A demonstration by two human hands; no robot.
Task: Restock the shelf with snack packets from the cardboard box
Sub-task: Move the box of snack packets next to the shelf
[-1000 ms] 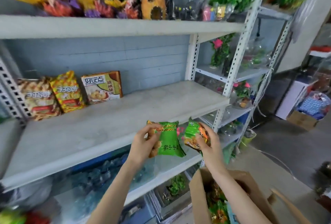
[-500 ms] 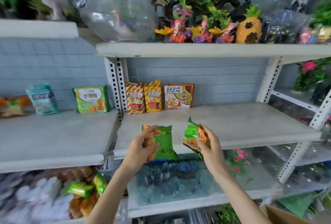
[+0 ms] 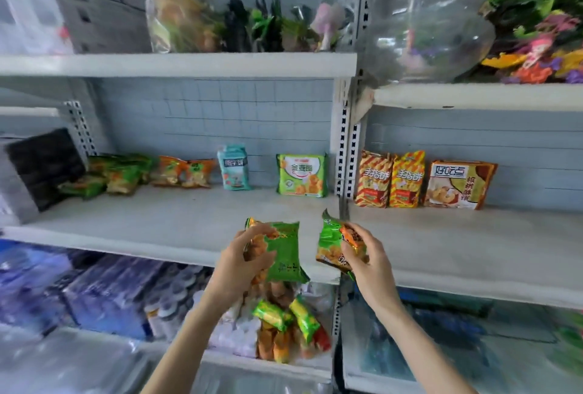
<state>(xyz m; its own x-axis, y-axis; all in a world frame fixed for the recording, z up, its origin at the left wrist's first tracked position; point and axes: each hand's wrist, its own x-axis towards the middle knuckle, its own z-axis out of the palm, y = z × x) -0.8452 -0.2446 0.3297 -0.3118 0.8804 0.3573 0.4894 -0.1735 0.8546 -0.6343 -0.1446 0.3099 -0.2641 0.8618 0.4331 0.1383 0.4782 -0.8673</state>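
Two packets in hand, one each. My left hand [image 3: 239, 264] has thumb and fingers closed round the left edge of a green packet [image 3: 284, 251]; my right hand [image 3: 367, 262] is closed on a green-and-orange packet [image 3: 334, 245], which stands tilted. Both are held in front of the shelf [image 3: 176, 223] edge, just left and right of the upright post [image 3: 344, 147], apart from each other. Counted on the shelf left of the post: a heap of green packs [image 3: 110, 174] at far left, number unclear as they overlap; two orange packs [image 3: 183, 171]; one teal pack [image 3: 232, 166]; one green square pack [image 3: 302, 175]. Right of the post: two striped red-yellow packs [image 3: 389, 179] upright side by side, touching, and one brown box-like pack [image 3: 459, 185] just beside them. Print on all of these reads as mirrored Chinese characters; no brand I can make out. Writing on my two packets is too blurred to read. Below the shelf, near the post, several more green and orange packets [image 3: 284, 327] lie in a pile, count uncertain. Cardboard box not in view. A clear bowl [image 3: 426, 27] sits above, right of the post, partly cut by the frame's top edge. Lower corners are smeared with blur.
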